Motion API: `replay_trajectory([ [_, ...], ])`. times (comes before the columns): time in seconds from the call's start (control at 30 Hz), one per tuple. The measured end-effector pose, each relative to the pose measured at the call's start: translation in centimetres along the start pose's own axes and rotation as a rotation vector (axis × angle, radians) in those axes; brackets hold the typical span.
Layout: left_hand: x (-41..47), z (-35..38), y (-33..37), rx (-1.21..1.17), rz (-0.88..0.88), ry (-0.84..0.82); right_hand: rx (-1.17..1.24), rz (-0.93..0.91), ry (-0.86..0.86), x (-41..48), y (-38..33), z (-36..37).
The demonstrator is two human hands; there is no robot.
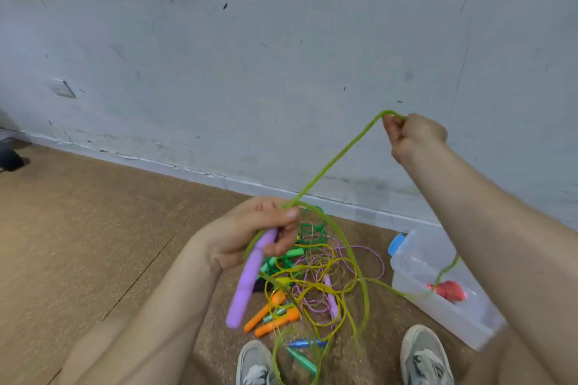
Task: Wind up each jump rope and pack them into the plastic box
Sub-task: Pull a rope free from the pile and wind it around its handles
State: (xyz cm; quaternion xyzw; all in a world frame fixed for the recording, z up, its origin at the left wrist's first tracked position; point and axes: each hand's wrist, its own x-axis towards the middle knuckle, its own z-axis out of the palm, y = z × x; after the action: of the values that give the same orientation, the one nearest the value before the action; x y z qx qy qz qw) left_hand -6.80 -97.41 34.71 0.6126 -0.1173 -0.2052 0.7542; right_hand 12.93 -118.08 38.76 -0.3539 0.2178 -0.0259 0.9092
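My left hand (261, 233) grips a purple handle (247, 281) that points down, together with loops of a green cord (337, 155). My right hand (413, 134) is raised up and to the right, pinching the same green cord, which runs taut between the two hands. More of this cord hangs in long loops down to the floor. Below my hands lies a tangled pile of jump ropes (306, 284) with orange, green, blue and purple handles. A clear plastic box (416, 262) stands at the right with a wound red rope (448, 291) inside.
A grey wall runs across the back, meeting the brown floor (93, 228) at a pale skirting. My two grey shoes (425, 356) show at the bottom edge. A blue clip (396, 244) sits on the box's far end. A dark object (11, 158) lies far left.
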Motion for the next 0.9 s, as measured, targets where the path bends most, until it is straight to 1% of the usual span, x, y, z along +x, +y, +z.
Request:
replay_trajectory([
  [0.07,-0.6,-0.8,0.4,-0.044,0.028,0.089,-0.056,-0.008,0.09,2.0,-0.5,-2.2],
  [0.13,-0.6,-0.7,0.6,-0.13,0.092,0.2,-0.252,0.032,0.089,2.9,0.5,-4.4],
  [0.17,-0.3,-0.4,0.7,-0.186,0.116,0.275,-0.422,0.076,0.03,2.8,1.5,-5.2],
  [0.2,0.2,-0.1,0.9,-0.25,0.132,0.356,-0.675,0.138,-0.068,2.1,2.6,-5.8],
  [0.23,0.7,0.1,1.0,-0.315,0.147,0.432,-0.977,0.171,-0.179,1.0,3.5,-6.1],
  [0.27,1.3,0.3,1.1,-0.37,0.167,0.503,-1.218,0.158,-0.292,-0.5,4.2,-6.2],
  [0.3,2.0,0.3,1.1,-0.415,0.187,0.576,-1.351,0.118,-0.409,-2.3,4.7,-6.3],
  [0.33,2.6,0.4,1.1,-0.454,0.205,0.646,-1.37,0.098,-0.543,-4.5,5.1,-6.4],
  [0.37,3.1,0.3,0.9,-0.492,0.219,0.711,-1.302,0.129,-0.718,-6.5,5.6,-6.7],
  [0.43,3.8,-0.2,0.7,-0.545,0.245,0.815,-1.082,0.244,-1.114,-10.3,7.3,-7.9],
  [0.47,3.9,-0.4,0.6,-0.542,0.252,0.854,-1.015,0.267,-1.251,-11.3,8.5,-8.6],
  [0.5,3.9,-0.7,0.5,-0.532,0.261,0.876,-0.983,0.249,-1.308,-11.7,10.2,-9.5],
  [0.53,3.9,-0.9,0.5,-0.533,0.273,0.886,-0.964,0.222,-1.317,-11.9,11.8,-10.2],
  [0.6,3.9,-1.1,0.7,-0.569,0.31,0.9,-1.027,0.187,-1.25,-11.8,14.8,-11.3],
  [0.67,3.7,-1.3,1.1,-0.571,0.38,0.938,-1.242,0.119,-1.226,-11.5,16.8,-12.6],
  [0.7,3.4,-1.5,1.3,-0.524,0.424,0.98,-1.387,0.06,-1.199,-11.1,17.4,-13.7],
  [0.73,3.1,-1.9,1.4,-0.401,0.468,1.053,-1.511,0.015,-1.176,-10.7,17.4,-14.6],
  [0.77,2.7,-2.8,1.3,-0.189,0.494,1.156,-1.552,0.025,-1.158,-10.7,16.8,-15.0],
  [0.8,2.3,-3.6,1.1,0.072,0.478,1.251,-1.505,0.079,-1.148,-10.9,15.7,-14.7],
  [0.83,1.9,-4.5,0.7,0.298,0.42,1.306,-1.362,0.161,-1.121,-11.3,14.4,-14.0],
  [0.87,1.7,-5.1,0.2,0.415,0.327,1.316,-1.156,0.24,-1.061,-11.7,13.0,-12.8],
  [0.9,1.7,-5.0,-0.4,0.396,0.218,1.287,-0.932,0.286,-0.974,-11.6,11.9,-11.3],
])
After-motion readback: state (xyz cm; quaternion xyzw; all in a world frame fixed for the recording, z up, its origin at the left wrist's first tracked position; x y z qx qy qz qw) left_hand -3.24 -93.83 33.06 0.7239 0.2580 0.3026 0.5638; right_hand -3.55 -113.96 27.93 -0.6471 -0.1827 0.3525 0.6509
